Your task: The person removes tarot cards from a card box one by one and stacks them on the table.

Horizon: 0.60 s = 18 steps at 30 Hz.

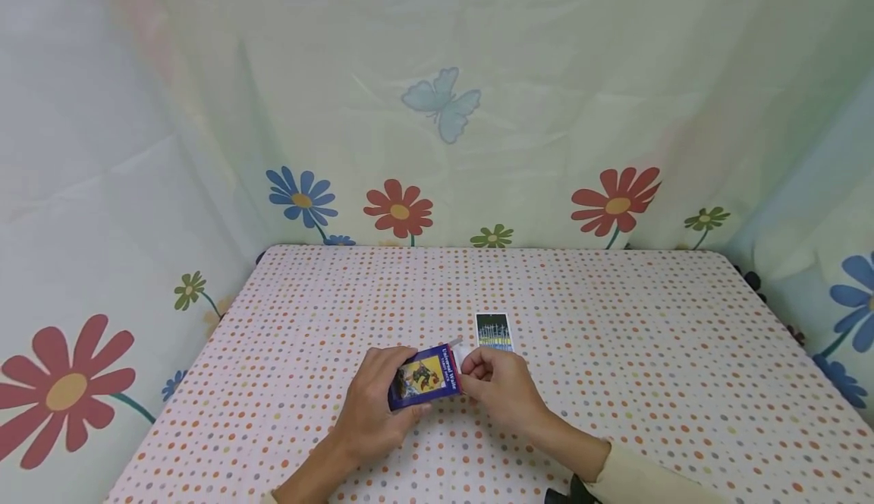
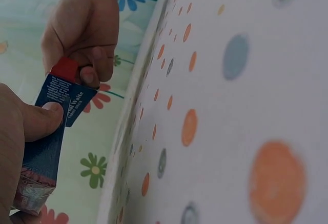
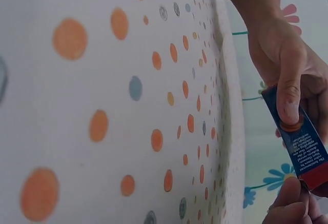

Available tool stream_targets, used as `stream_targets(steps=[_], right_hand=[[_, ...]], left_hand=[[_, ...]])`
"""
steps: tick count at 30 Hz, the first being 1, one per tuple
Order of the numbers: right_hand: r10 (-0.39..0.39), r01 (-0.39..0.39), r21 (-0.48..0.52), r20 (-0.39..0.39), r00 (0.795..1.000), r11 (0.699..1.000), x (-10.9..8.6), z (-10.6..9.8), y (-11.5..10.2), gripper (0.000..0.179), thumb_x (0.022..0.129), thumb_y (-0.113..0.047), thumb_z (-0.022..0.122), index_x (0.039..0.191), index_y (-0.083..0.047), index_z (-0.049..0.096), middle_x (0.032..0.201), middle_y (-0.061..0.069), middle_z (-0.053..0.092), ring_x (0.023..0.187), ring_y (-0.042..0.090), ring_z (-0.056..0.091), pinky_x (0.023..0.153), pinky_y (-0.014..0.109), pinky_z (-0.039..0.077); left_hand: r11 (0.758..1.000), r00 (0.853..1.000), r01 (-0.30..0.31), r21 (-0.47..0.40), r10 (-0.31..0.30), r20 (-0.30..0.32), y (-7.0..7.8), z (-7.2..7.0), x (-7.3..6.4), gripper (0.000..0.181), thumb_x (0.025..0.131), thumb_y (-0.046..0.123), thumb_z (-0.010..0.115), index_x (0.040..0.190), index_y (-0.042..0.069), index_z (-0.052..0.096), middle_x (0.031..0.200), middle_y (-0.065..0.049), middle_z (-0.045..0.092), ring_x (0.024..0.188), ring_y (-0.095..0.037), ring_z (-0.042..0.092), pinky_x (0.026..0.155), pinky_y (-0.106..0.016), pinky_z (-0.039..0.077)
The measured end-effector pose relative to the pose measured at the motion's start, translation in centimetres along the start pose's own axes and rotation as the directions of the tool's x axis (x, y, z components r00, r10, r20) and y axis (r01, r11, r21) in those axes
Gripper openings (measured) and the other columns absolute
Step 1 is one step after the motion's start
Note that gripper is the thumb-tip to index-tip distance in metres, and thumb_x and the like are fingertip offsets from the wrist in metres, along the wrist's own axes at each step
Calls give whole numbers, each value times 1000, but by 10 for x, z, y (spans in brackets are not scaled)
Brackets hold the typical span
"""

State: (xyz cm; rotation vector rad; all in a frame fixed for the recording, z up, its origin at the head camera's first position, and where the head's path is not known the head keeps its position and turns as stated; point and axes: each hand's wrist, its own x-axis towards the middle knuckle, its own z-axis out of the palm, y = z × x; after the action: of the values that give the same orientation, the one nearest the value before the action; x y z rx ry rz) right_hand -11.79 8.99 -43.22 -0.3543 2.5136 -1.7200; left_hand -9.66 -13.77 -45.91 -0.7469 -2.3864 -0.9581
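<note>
My left hand point(image 1: 374, 405) grips a dark blue tarot card box point(image 1: 422, 377), its thumb along the near side and fingers round the far side. The box lies tilted above the table, its picture face upward and its top end pointing right. At that end, the curled fingers of my right hand point(image 1: 507, 389) pinch the edge by the opening. A red flap point(image 2: 65, 68) stands out there in the left wrist view, right beside the right fingertips. Just beyond the right hand, a tarot card point(image 1: 493, 329) with a dark picture lies on the table, its lower edge partly hidden by that hand.
The table point(image 1: 614, 314) wears a pale cloth with coloured dots. Behind it and at both sides hang curtains point(image 1: 519, 162) printed with flowers and a butterfly. A dark object point(image 1: 573, 491) shows by the right sleeve at the near edge.
</note>
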Motion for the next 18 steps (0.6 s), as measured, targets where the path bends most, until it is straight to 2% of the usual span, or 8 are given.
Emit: stream_targets(steps=[4,7,11,18], right_hand=[[25,-27,66,34,999,997,4,-4,0,7,87,3,71,86,0,64,72,5,63,61,23,64,53,30,56],[57,-64,157,52,997,986,8,-7,-1,8,87,0,71,88,2,64,73,7,66,60,21,61,49,25,50],[93,-104,224,59,994,969,11,-10,-2,13,88,-5,72,90,2,62,72,8,68,59,20,59,46,22,42],[151,-158,305,46,987,939,13,-13,-4,15,91,-1,63,102,3,55,67,13,66,54,18,56,44,23,38]], left_hand=[[1000,1000,18,-3,-18,6,0,-1,1,78,73,24,93,140,11,54,131,3,59,114,-9,49,93,-29,49],[1000,1000,26,-4,-26,3,-1,-1,3,79,72,22,93,139,9,54,131,3,58,115,-9,49,96,-29,49],[1000,1000,5,1,-5,-26,-3,-1,4,79,69,22,94,137,5,56,129,-1,60,113,-12,50,94,-30,49],[1000,999,1,2,-1,-47,-5,-4,4,80,68,22,95,136,4,57,130,-1,60,115,-13,51,95,-30,49]])
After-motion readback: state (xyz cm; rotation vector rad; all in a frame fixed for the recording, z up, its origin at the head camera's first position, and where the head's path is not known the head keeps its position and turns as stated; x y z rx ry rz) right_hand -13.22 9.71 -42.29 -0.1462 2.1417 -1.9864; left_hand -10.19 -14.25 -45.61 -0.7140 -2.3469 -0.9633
